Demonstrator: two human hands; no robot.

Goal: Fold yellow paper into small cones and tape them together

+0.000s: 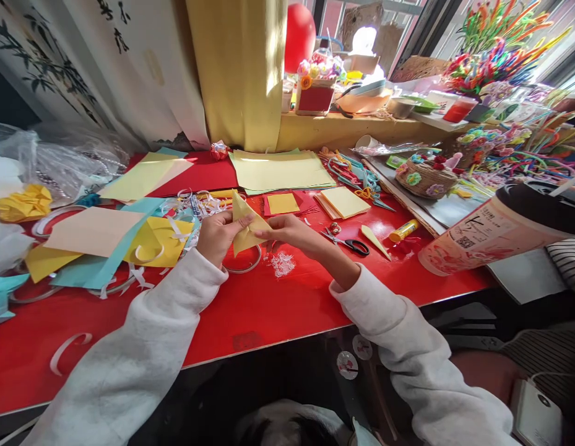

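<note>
Between my two hands is a folded piece of pale yellow paper [245, 232], raised above the red table [268, 316]. My left hand [217, 234] pinches its left side, thumb on the near face. My right hand [291, 232] grips its right edge between thumb and fingers. Below the paper lie a thin ring [250, 263] and a small heap of white shreds [282, 264]. To the right of my right hand are scissors with black handles [354, 246], a folded pale yellow paper strip [374, 240] and a yellow glue stick [405, 230].
Stacked pale yellow sheets [282, 168] and a pile of small square papers [345, 203] lie behind my hands. Coloured paper scraps [90, 229] cover the left side. A large drink cup [491, 229] tilts at the right edge, near a woven basket with crocheted flowers [426, 176].
</note>
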